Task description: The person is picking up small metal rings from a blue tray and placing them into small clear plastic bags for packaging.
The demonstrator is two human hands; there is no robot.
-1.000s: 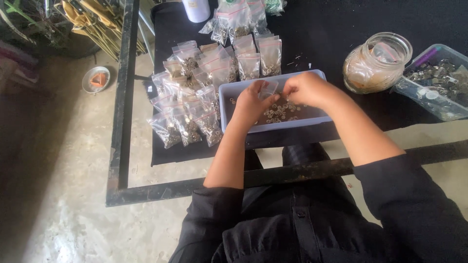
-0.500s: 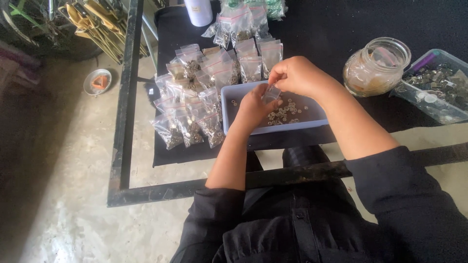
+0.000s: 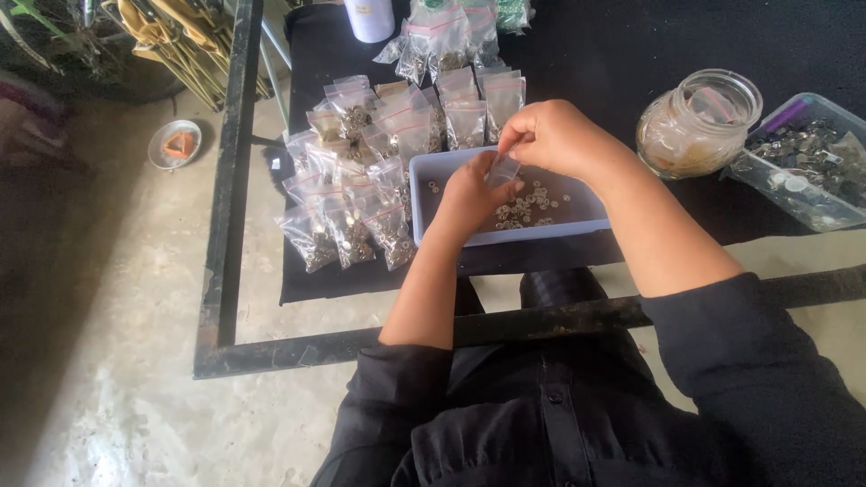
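Note:
A shallow pale blue tray (image 3: 424,189) with several small metal rings in it sits on the black table. My left hand (image 3: 469,194) is inside the tray, fingers closed around the lower part of a small clear plastic bag (image 3: 502,169). Above the tray, my right hand (image 3: 552,135) pinches the top of the same bag. Left of the tray lies a heap of filled small clear bags (image 3: 361,180).
A glass jar (image 3: 699,124) stands right of the tray, and a clear plastic box of metal parts (image 3: 807,162) sits at the far right. A white cup (image 3: 370,18) is at the table's back. A small bowl (image 3: 174,144) lies on the concrete floor.
Both hands have lifted from the rings in the tray. They now hold a small clear bag between them, above the tray.

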